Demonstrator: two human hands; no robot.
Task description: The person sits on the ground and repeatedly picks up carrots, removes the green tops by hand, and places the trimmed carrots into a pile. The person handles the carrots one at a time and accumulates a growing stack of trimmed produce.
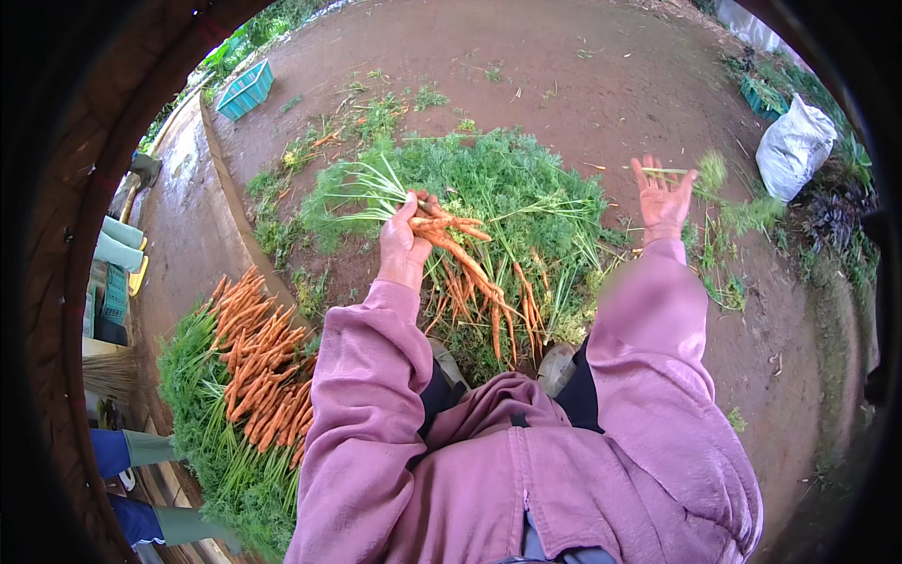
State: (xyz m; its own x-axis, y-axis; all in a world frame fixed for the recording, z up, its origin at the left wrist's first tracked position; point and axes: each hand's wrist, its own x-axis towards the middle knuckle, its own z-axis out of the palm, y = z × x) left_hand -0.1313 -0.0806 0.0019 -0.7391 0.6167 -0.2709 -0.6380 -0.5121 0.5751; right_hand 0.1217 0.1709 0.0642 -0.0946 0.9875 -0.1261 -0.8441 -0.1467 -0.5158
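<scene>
My left hand (pixel 405 243) grips a bunch of orange carrots (pixel 458 243) by the base of their green stems. The roots hang towards the lower right and the leaves fan out to the upper left. Off to the right, my right hand (pixel 662 201) has its palm up and fingers spread. A few loose carrot leaves (pixel 712 173) blur beside it, one thin stem crossing at the fingers. Below my hands lies a heap of carrot greens (pixel 493 169), with more carrots (pixel 521 310) pointing towards my boots (pixel 557 366).
A large pile of carrots (pixel 264 374) with tops lies at the left. Another person's boots (pixel 151 448) are beside it. A teal crate (pixel 246 90) stands at the upper left, a white sack (pixel 796 148) at the right. Scattered leaves dot the bare soil (pixel 542 56).
</scene>
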